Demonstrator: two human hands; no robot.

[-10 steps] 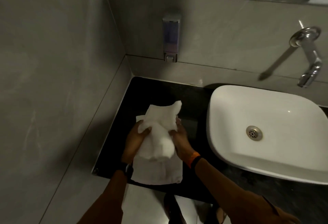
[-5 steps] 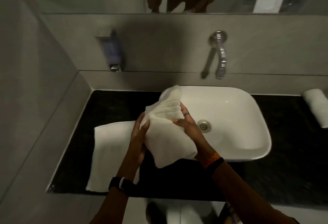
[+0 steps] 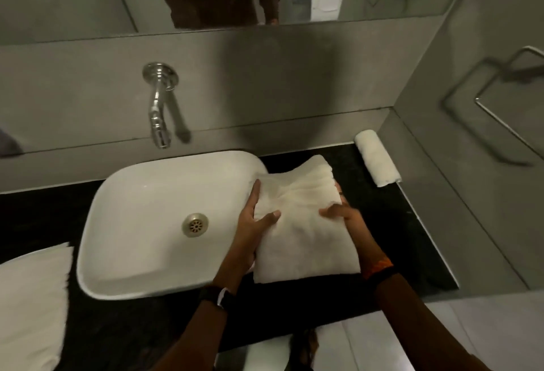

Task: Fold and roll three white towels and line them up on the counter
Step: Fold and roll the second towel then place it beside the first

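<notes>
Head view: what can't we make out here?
- Flat towel: cut off by the left and bottom edges.
- Held towel: its underside and fold layers are hidden; left hand and right hand cover its sides.
- Rolled towel: far end face hidden.
- Wall rack: blurred, cut off by the right edge.

Folded towel (image 3: 303, 223) soft matt white terry cloth, rolled towel (image 3: 376, 161) upper right same nubby cloth, flat towel (image 3: 29, 306) lower left likewise, sink (image 3: 123, 253) smooth glossy white ceramic, tap (image 3: 157, 105) polished chrome metal, tabletop (image 3: 382, 214) dark speckled stone, walls (image 3: 294, 82) matt grey
</notes>
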